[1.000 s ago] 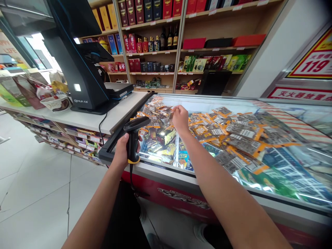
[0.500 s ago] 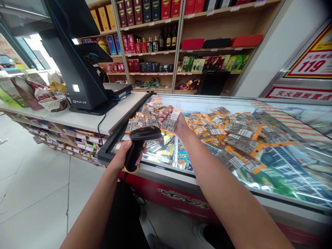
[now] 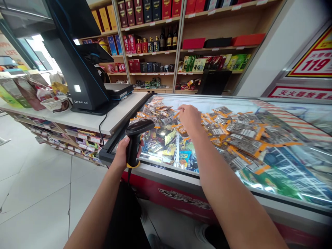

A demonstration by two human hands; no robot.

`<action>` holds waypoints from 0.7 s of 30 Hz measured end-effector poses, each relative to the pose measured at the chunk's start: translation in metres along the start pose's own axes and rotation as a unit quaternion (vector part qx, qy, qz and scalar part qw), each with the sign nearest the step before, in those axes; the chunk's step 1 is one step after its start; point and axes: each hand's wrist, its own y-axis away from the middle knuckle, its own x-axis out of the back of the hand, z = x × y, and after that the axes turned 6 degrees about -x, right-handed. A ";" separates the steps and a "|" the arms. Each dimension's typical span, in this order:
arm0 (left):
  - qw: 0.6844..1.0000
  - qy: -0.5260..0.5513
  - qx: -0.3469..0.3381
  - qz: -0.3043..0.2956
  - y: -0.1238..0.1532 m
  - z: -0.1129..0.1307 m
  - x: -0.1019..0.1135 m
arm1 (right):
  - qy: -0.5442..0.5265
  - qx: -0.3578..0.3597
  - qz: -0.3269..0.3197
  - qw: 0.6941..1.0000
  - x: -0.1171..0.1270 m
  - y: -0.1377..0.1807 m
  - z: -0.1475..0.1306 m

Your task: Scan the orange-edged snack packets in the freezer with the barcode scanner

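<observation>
My left hand [image 3: 121, 156] grips the handle of a black barcode scanner [image 3: 135, 138] with a yellow ring, held upright over the front left corner of the chest freezer [image 3: 166, 171]. My right hand [image 3: 190, 119] reaches over the freezer's glass lid, its fingers curled down onto a spread of small grey and orange packets [image 3: 233, 133]. The fingertips are hidden behind the back of the hand. More packets [image 3: 155, 110] lie to the left of that hand.
A black checkout terminal [image 3: 77, 69] and a bowl [image 3: 56, 103] stand on the white counter [image 3: 85, 119] to the left. Shelves of boxes and bottles [image 3: 155, 41] fill the back wall. White tiled floor [image 3: 33, 193] lies at lower left.
Half a second ago my right hand held a packet up beside the scanner. It has since moved right and down onto the packets, and the scanner stands more upright.
</observation>
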 end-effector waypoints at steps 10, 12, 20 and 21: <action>1.000 0.005 -0.004 0.011 -0.003 -0.004 0.002 | 0.028 0.056 -0.141 0.988 -0.072 0.038 -0.038; 1.000 0.005 -0.009 0.013 -0.004 -0.004 0.001 | 0.051 0.025 -0.134 0.989 -0.086 0.040 -0.045; 1.000 -0.008 -0.006 -0.006 -0.003 -0.003 0.000 | -0.019 -0.026 -0.181 0.983 -0.088 0.012 -0.031; 1.000 -0.010 -0.009 -0.006 -0.003 -0.003 0.000 | -0.051 -0.036 -0.187 0.980 -0.084 0.011 -0.031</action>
